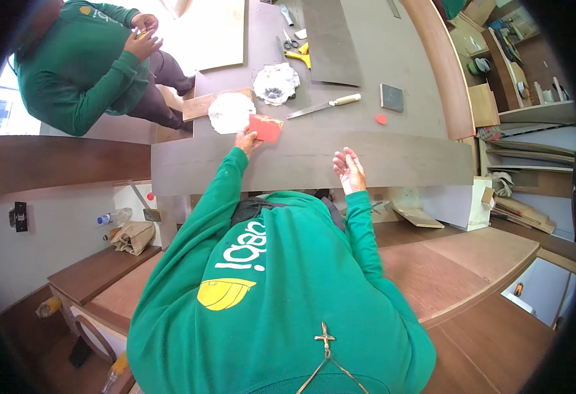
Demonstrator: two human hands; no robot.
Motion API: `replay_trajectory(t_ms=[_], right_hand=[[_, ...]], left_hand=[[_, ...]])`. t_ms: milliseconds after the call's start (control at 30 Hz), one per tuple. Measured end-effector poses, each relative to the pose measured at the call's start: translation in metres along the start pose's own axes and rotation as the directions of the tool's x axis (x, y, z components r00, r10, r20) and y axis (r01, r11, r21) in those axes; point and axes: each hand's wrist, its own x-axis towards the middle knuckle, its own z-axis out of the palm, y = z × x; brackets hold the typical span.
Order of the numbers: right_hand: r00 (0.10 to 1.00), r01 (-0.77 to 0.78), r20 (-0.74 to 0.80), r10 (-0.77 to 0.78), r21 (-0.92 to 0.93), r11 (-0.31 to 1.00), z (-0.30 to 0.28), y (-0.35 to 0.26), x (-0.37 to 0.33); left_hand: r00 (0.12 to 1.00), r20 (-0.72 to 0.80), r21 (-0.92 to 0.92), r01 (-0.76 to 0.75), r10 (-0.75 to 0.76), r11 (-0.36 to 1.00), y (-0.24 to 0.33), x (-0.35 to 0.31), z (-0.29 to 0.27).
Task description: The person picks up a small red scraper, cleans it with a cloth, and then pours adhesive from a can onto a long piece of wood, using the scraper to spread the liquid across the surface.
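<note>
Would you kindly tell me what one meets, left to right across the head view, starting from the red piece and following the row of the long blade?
Red rectangular piece in the left hand → long blade with a pale handle → dark square block.

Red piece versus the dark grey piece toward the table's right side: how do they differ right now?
The red piece is in the left hand; the grey piece lies on the table. The red piece shows yellowish marks; the grey piece looks plainer. Both look four-sided.
</note>
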Motion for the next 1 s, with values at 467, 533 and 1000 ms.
replay_trajectory(t_ms=[467,533,1000], right_hand=[[0.993,-0.093,0.063,0.102,-0.134,0.987,0.069,0.042,0.004],[0.992,-0.091,0.075,0.103,-0.144,0.985,0.074,0.044,0.008],[0.996,0.01,0.094,-0.003,-0.069,0.998,0.06,0.012,0.03]], left_hand=[[0.999,-0.033,0.023,0.01,-0.009,1.0,0.012,-0.001,-0.08],[1.0,-0.017,0.017,0.015,-0.015,1.0,0.008,-0.003,-0.086],[0.995,-0.008,0.136,0.098,-0.098,0.986,-0.009,-0.001,-0.046]])
